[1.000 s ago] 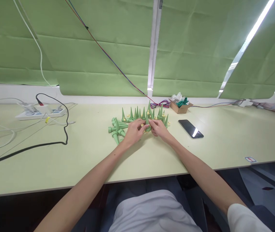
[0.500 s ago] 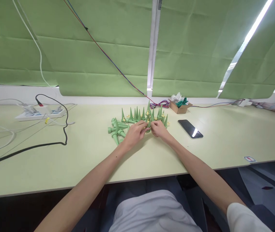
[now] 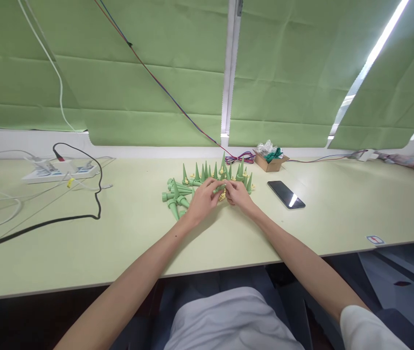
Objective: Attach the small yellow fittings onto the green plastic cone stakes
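My left hand (image 3: pixel 205 198) is closed around a green plastic watering spike (image 3: pixel 220 187), mostly hidden by the fingers. Against its end, my right hand (image 3: pixel 237 194) is pinched shut; what it holds is too small and covered to make out. Behind both hands stand several green cone-shaped spikes (image 3: pixel 206 170), some with small yellow valves at the base. More green spikes (image 3: pixel 173 206) lie on their sides to the left of my left hand. Small yellow pieces (image 3: pixel 222 196) show just below the fingertips.
A black phone (image 3: pixel 286 194) lies to the right on the pale table (image 3: pixel 127 233). Behind it, a small cardboard box (image 3: pixel 270 164) holds clear plastic and green material. A power strip (image 3: pixel 61 172) with cables is at the left. Coiled red and blue wires (image 3: pixel 241 158) lie near the wall.
The green spike between my hands has tilted from fairly upright to more level. My right fingers have shifted slightly with it, and the yellow pieces beneath show more.
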